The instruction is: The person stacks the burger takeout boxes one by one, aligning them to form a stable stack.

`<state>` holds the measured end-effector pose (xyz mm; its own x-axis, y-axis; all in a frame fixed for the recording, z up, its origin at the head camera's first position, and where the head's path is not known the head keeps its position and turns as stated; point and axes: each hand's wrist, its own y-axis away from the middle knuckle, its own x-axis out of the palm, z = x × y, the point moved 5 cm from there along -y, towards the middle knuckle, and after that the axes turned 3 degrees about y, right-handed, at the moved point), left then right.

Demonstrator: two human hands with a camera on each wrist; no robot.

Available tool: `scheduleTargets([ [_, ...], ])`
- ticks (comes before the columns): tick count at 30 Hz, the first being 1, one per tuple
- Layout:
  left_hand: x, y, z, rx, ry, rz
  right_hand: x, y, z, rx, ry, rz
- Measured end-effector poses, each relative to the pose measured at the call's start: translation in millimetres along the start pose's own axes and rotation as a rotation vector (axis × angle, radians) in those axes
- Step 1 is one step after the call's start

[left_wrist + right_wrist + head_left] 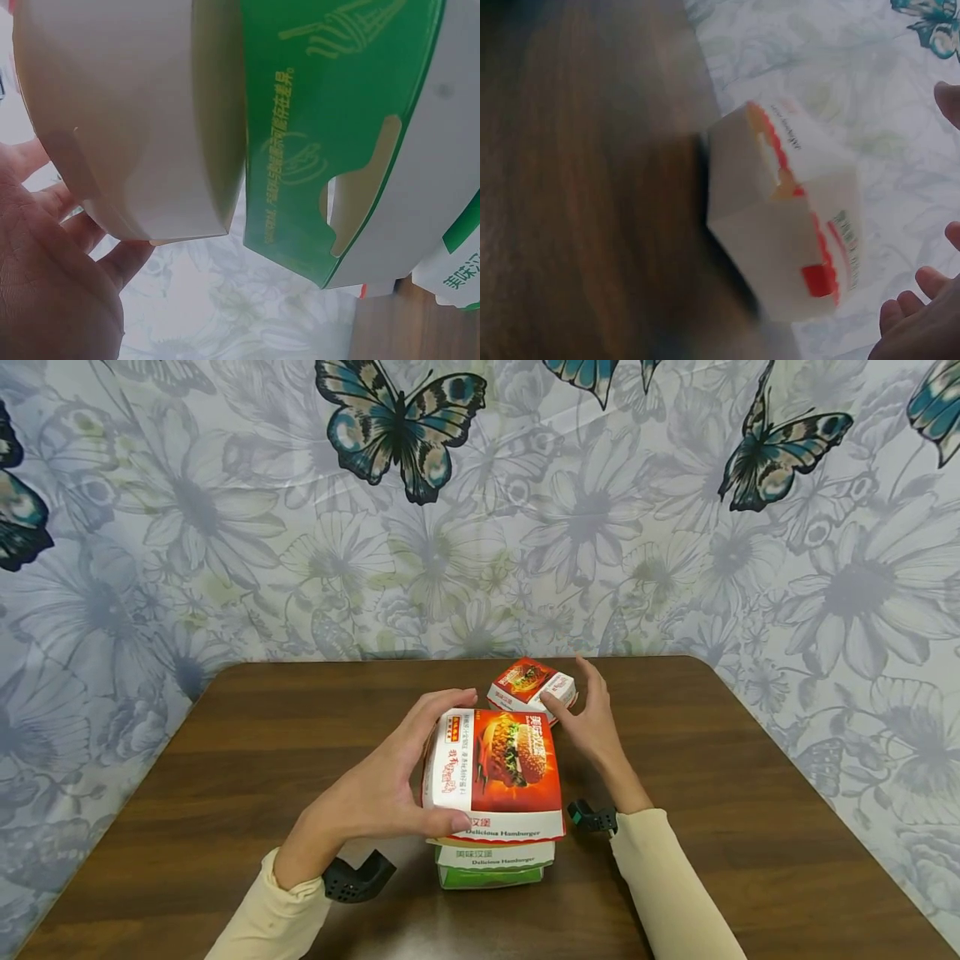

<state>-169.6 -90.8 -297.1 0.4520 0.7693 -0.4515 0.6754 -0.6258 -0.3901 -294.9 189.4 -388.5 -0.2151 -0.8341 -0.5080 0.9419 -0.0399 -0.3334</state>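
My left hand (382, 777) grips a red-and-white hamburger box (517, 760), thumb at its front edge and fingers round the far side. Beneath it shows a green-and-white hamburger box (491, 877), mostly hidden by the red one. The left wrist view has the held box's plain pale side (135, 120) beside green printed cardboard (322, 112) with a cut-out slot. My right hand (597, 727) is spread, thumb and fingers apart, beside a smaller-looking red hamburger box (525, 683) at the back. In the right wrist view that box (772, 225) stands apart from the fingers (930, 281).
All the boxes are over a dark brown wooden table (300, 710). Its back edge meets a flowered cloth backdrop (585, 518) with printed butterflies. Black wrist cameras (358, 877) sit on both wrists, close to the stack.
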Motion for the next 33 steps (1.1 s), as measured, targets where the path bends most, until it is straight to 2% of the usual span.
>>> scheduleTargets([
  [5, 0.7, -0.6, 0.4, 0.003, 0.016, 0.005, 5, -1.2, -13, 0.051, 0.002, 0.027],
  [10, 1.8, -1.3, 1.7, -0.012, 0.037, 0.013, 13, -1.8, -27, 0.069, 0.059, 0.062],
  [16, 2.7, -0.4, 3.7, -0.031, 0.059, 0.018, 22, -0.1, -40, 0.080, 0.044, 0.083],
  [27, 2.7, 0.3, 4.1, -0.041, 0.039, 0.016, 29, 3.0, -47, 0.063, 0.064, 0.128],
  [33, 1.0, 1.1, 2.8, -0.023, 0.010, 0.000, 30, 4.0, -47, 0.060, 0.073, 0.132],
])
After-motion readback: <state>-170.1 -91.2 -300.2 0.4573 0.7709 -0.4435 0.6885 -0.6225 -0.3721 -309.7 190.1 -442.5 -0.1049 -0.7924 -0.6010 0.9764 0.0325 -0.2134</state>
